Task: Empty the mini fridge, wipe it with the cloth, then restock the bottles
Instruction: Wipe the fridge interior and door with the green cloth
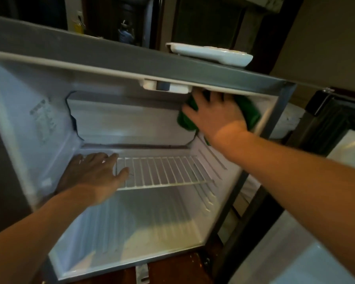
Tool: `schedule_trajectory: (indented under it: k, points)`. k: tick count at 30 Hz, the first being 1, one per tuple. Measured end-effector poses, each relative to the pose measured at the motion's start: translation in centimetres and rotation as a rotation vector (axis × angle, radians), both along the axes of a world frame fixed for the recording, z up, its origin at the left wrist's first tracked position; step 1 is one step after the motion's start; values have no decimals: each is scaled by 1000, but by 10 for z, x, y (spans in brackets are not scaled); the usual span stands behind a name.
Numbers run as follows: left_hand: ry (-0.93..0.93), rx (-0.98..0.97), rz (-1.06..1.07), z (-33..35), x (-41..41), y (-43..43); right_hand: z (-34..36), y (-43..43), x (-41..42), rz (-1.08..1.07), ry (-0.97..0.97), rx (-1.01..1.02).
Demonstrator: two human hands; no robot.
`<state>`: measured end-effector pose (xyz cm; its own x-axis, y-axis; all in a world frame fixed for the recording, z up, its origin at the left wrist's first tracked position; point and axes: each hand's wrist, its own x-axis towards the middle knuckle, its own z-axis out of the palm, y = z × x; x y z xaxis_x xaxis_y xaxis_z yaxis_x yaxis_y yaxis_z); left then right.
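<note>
Nearest, two bare forearms reach in from the lower edge toward the open mini fridge (29,111), the left one from its lower left and the right one from its right side. Below the fridge's front lip lies a reddish-brown wooden surface (172,269). The fridge's white inner floor (152,232) is ribbed along its side walls.

Halfway up inside the fridge, a white wire shelf (164,171) spans its width. The left hand (94,171) lies flat on the left end of this shelf, palm down, fingers straight and spread, the thumb out over the wires; it grasps nothing.

Higher and deeper, at the fridge's upper right corner, the right hand (215,115) presses a green cloth (251,111) against the right inner wall, just under the ceiling. Its fingers are splayed and look straight over the cloth rather than curled round it, though they are blurred. The cloth bunches out on both sides of the hand.

Just left of that hand, a white control housing (166,88) hangs from the fridge's ceiling at the front edge. To the right of the fridge, its open door (324,128) shows a dark edge.

On the fridge's grey top, toward the right, rests a flat white remote-like object (209,55). Behind the fridge the room is dark and hard to read.
</note>
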<state>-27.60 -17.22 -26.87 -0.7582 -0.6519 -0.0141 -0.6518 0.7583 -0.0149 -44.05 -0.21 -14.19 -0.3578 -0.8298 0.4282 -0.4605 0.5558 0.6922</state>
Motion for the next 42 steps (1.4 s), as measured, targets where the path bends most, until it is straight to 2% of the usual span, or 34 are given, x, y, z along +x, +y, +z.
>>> schedule_trajectory:
  k: [1,5,8,12,13,18,22,25,29,33,35,37,39,42]
  points:
    - [1,2,6,0,0,1,-18,3,-3,32,3,-37]
    - [22,20,5,2,3,4,-98,14,3,40,-199,-12]
    - [33,3,-6,-1,2,2,-97,11,0,121,-325,-155]
    - [36,17,-18,-4,2,-1,-92,-2,-4,25,-722,-277]
    - [38,14,-22,-3,2,1,-96,-6,-2,22,-760,-324]
    - [53,6,-39,-3,3,1,-106,-16,-4,37,-790,-445]
    - [68,-7,-32,-4,5,2,-121,-22,11,-2,-626,-461]
    - [97,-11,-27,-4,5,5,-124,-21,17,-58,-611,-526]
    - [171,-50,-13,-8,7,8,-135,-12,27,29,-576,-642]
    - [150,-9,-2,-18,21,27,-130,5,47,20,-546,-587]
    - [119,6,-32,-23,33,39,-129,18,64,31,-600,-594]
    - [75,20,-80,-23,45,50,-139,36,82,73,-687,-634]
    - [88,-71,-194,-23,60,63,-160,53,101,184,-734,-605]
    - [138,-229,-604,-32,77,87,-201,63,111,234,-855,-398]
